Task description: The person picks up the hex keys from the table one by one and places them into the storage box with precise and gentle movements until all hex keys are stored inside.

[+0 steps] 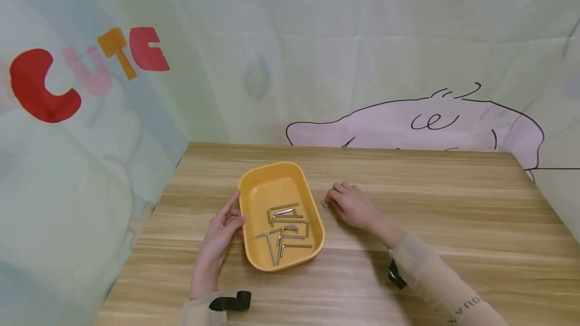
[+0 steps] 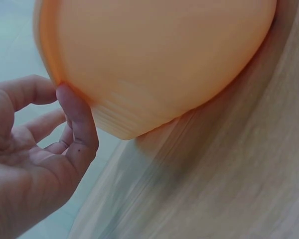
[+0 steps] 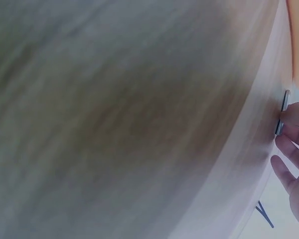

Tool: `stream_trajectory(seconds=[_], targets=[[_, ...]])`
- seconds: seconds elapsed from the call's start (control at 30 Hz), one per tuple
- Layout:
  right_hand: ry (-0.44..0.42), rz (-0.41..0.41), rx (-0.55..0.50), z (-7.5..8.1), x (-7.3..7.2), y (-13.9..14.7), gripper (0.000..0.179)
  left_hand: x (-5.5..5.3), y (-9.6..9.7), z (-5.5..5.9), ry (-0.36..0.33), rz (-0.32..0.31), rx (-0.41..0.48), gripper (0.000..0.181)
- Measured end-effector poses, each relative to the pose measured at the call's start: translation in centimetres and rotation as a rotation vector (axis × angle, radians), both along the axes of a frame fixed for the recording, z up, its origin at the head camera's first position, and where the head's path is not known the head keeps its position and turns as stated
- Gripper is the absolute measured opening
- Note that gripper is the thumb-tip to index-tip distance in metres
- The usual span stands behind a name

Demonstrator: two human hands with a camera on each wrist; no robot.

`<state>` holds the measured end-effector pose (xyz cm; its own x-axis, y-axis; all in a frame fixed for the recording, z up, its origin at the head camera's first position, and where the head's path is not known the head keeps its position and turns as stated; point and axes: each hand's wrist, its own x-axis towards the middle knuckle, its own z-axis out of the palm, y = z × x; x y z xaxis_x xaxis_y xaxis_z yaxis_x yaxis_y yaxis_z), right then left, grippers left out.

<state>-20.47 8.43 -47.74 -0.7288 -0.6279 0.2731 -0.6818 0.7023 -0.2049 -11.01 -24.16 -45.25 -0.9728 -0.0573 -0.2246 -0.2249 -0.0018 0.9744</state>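
A yellow tray (image 1: 272, 185) lies on the wooden table with several L-shaped hex keys (image 1: 290, 221) loose inside it. My left hand (image 1: 219, 235) is at the tray's left side, thumb and a finger on its rim; the left wrist view shows the fingertips holding the edge of the tray (image 2: 159, 55). To the right of the tray, my right hand (image 1: 353, 208) pinches a small shiny metal piece (image 1: 325, 204) low over the table. In the right wrist view this metal piece (image 3: 283, 112) looks like a thin bar between thumb and fingers; its full shape is hidden.
The wooden table (image 1: 430, 200) extends to both sides. A printed cloth backdrop (image 1: 344, 64) stands along the table's far and left edges. A dark strap device (image 1: 231, 302) sits on the left wrist, another (image 1: 396, 274) on the right.
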Motion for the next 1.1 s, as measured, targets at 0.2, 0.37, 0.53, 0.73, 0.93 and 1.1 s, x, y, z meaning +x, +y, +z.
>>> stream_trajectory(seconds=[0.2,0.37,0.53,0.73,0.93,1.1], targets=[[-0.004,-0.001,0.007,0.04,0.07,-0.06,0.01,-0.05,-0.05,-0.02,0.006,-0.004,0.014,0.066],[-0.016,-0.001,0.008,0.11,0.1,-0.16,0.01,-0.06,-0.06,-0.08,0.004,-0.001,0.016,0.066],[-0.012,0.0,0.032,0.18,0.21,-0.31,0.012,-0.1,-0.05,-0.13,-0.008,0.012,0.018,0.067],[-0.021,-0.006,0.047,0.13,0.25,-0.31,0.012,-0.13,-0.01,-0.09,-0.018,0.01,0.012,0.067],[-0.05,-0.006,0.034,0.21,0.31,-0.24,0.013,-0.06,-0.03,-0.08,-0.01,0.006,0.011,0.067],[-0.057,-0.006,0.029,0.24,0.31,-0.23,0.013,-0.03,-0.06,-0.04,-0.009,0.002,0.014,0.066]])
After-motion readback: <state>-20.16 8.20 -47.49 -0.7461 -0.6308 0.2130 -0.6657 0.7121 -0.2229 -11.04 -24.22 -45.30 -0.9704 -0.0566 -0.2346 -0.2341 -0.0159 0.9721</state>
